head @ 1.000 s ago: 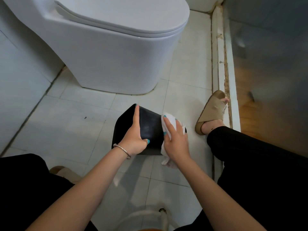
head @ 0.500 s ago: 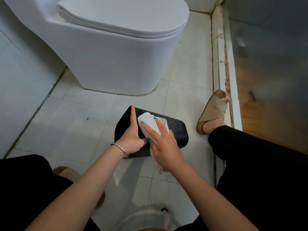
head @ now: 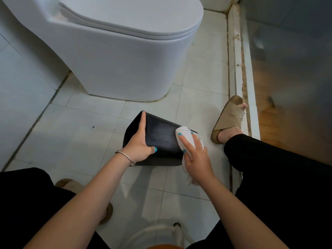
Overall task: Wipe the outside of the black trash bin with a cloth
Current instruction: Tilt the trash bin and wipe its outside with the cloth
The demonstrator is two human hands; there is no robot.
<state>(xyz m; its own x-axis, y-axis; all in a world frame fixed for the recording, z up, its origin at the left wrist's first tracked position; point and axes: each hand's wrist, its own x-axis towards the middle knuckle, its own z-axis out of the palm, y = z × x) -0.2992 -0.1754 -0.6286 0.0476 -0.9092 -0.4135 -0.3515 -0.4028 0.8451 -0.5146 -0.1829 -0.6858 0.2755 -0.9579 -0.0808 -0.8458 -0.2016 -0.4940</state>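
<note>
Currently mid-wipe: left hand (head: 139, 147) grips the tipped black bin (head: 159, 139) in front of the toilet (head: 125, 56), right hand (head: 195, 155) presses the cloth (head: 186, 136) flat on its upper side; other sides likely left.

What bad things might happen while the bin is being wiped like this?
The black trash bin is tipped on its side, and only the left hand steadies it, so a hard push might make it slip or roll on the tiles. The white cloth under the right hand sits at the bin's far end, so it could slide off. Its loose tail may drag on the floor and pick up dirt.
</note>
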